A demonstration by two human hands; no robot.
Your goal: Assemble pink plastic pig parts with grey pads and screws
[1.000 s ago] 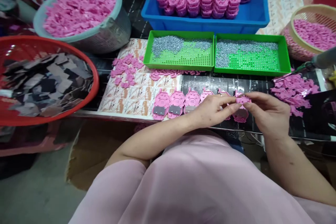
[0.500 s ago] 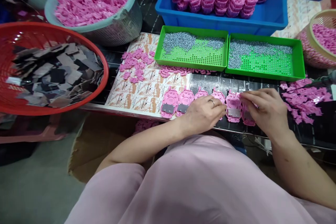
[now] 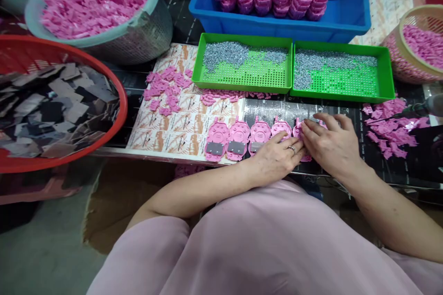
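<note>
Pink plastic casings stand in a row along the table's front edge. Each of the leftmost ones, such as this casing (image 3: 217, 140), has a grey rectangular piece in its lower half. My left hand (image 3: 278, 161), with a ring on one finger, reaches over the middle of the row. Its fingers are closed at the side of a pink casing (image 3: 298, 130) further right. From the other side, my right hand (image 3: 330, 147) presses its fingertips onto that same casing, with its outer fingers slightly apart. Both hands hide most of this casing, and the last casing is largely covered.
Two green trays (image 3: 242, 84) (image 3: 342, 94) of small metal screws lie behind the row. A blue bin (image 3: 277, 27) with stacked pink casings is beyond. Left are a red basket (image 3: 121, 101) of grey pieces and a pale basket (image 3: 148, 41) of pink parts. Pink parts (image 3: 391, 131) lie at right.
A second ago both hands held a small pink part over the rightmost casing. They have since moved left along the row, and the fingers now press on the neighbouring casing.
</note>
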